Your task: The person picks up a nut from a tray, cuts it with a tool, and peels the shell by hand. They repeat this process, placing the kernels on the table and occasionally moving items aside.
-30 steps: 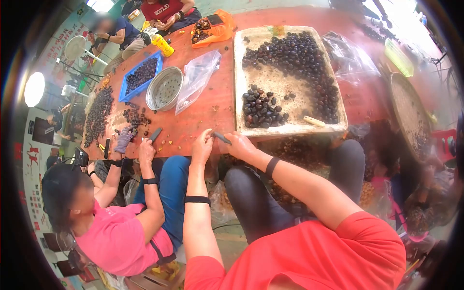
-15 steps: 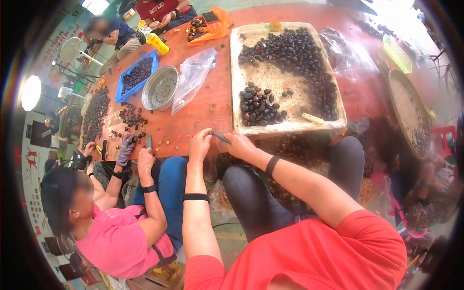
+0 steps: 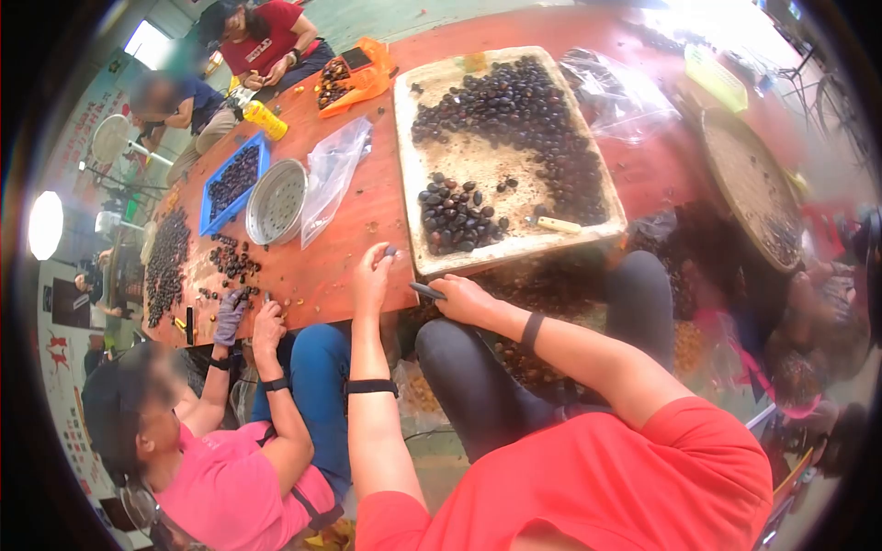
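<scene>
Near the table's front edge, my left hand (image 3: 373, 275) pinches a small dark nut (image 3: 390, 251) between thumb and fingertips. To its right and slightly lower, my right hand (image 3: 464, 298) is wrapped round a dark-handled tool (image 3: 426, 291), which points left; its blade cannot be made out. The two hands are apart. Just beyond them lies a white foam tray (image 3: 412, 165) with many dark nuts (image 3: 514, 106) along its back and right side. A smaller heap of dark nuts (image 3: 455, 216) sits at its front left. A cream-handled tool (image 3: 558, 224) lies in the tray's front right.
A co-worker in pink (image 3: 243, 468) sits at the left. On the red table (image 3: 344, 243) are a metal colander (image 3: 276, 202), a blue basket (image 3: 209, 207), plastic bags (image 3: 335, 174) and an orange bag (image 3: 372, 83). A round woven tray (image 3: 749, 188) stands at the right.
My hands have moved apart, my right hand with the tool now lower. The nut now shows in my left fingertips. The view has shifted, moving the table items leftward.
</scene>
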Demonstrator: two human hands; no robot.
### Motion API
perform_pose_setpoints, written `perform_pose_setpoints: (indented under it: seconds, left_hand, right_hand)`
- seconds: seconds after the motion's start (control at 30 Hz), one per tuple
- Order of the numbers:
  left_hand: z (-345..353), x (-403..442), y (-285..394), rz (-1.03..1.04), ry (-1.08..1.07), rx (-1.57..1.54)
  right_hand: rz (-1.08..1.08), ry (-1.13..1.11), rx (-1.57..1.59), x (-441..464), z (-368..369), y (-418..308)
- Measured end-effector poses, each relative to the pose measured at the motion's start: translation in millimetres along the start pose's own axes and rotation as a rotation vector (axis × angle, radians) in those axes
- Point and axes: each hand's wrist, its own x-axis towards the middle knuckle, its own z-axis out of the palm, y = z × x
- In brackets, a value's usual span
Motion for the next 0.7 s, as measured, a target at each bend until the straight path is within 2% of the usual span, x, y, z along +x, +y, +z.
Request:
perform_pose_setpoints:
  seconds: [0.03, 0.07, 0.13, 0.3, 0.37, 0.4, 0.47, 0.5, 0.57, 0.6, 0.63, 0.7]
  left_hand:
    - [11, 4, 12, 0.077, -0.045, -0.008]
    - [22, 8, 24, 0.078, -0.053, -0.010]
    - [41, 15, 38, 0.072, -0.214, 0.126]
    - [79, 32, 35, 0.098, -0.213, -0.038]
    - [79, 37, 31, 0.148, -0.264, 0.191]
    - [79, 37, 33, 0.151, -0.264, 0.194]
    - [77, 36, 37, 0.013, -0.263, 0.191]
    - [75, 36, 36, 0.011, -0.264, 0.194]
    - [62, 31, 30, -0.378, -0.063, -0.404]
    - [50, 30, 21, -0.433, 0.028, -0.651]
    - [39, 29, 7, -0.431, 0.040, -0.654]
    - [17, 22, -17, -0.539, 0.185, -1.256]
  right_hand:
    - [0.011, 0.013, 0.026, -8, -3, 6]
    - [0.018, 0.019, 0.025, -16, -8, 11]
    - [0.009, 0.020, 0.038, -28, -14, 23]
    - [0.056, 0.014, 0.029, -51, -28, 36]
    - [0.065, 0.007, 0.041, -54, -28, 40]
    - [0.058, 0.007, 0.035, -55, -28, 40]
    - [0.051, 0.008, 0.033, -56, -30, 41]
    - [0.046, 0.007, 0.033, -56, -33, 40]
    - [0.037, -0.002, 0.033, -56, -34, 39]
    - [0.019, 0.029, 0.042, -55, -34, 38]
    - [-0.002, 0.061, 0.051, -54, -35, 36]
    - [-0.005, 0.045, 0.057, -49, -36, 32]
